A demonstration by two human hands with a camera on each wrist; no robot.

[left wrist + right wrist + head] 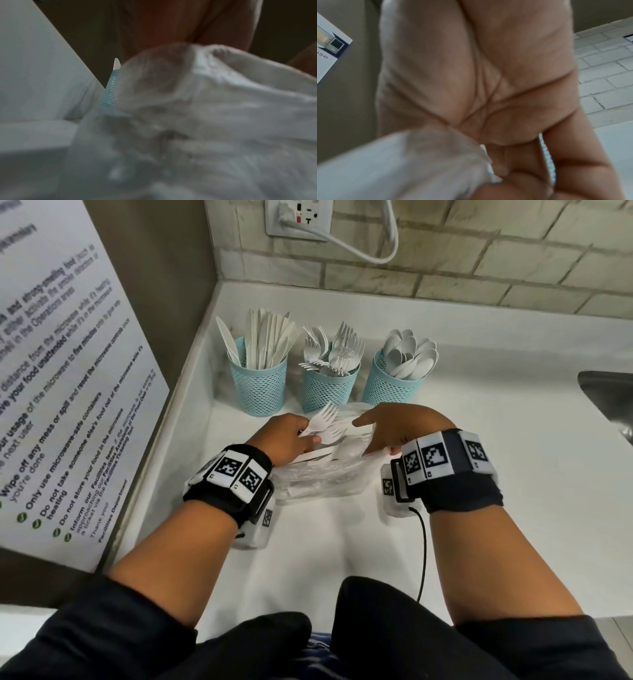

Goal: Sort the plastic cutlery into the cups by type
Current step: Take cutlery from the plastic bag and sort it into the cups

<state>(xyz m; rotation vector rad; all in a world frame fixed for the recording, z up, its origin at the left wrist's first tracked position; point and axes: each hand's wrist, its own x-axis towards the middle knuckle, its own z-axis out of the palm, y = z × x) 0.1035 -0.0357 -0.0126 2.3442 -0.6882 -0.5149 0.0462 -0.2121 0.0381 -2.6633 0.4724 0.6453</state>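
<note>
three cups (327, 392) largely filled by type; left hand (287, 441) grips forks (323, 422), right hand (394, 428) pinches the plastic bag (318, 484) holding unsorted cutlery

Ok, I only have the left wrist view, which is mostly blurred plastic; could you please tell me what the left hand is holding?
Observer: In the head view, the left hand grips a small bunch of white plastic forks above the clear plastic bag.
Operator: Thank you. And what is the right hand doing?
Observer: The right hand holds the right side of that bag, which lies on the white counter.
Operator: Where would the forks go?
Observer: Three teal mesh cups stand behind the bag. The middle cup holds forks, the left cup knives and the right cup spoons.
</note>
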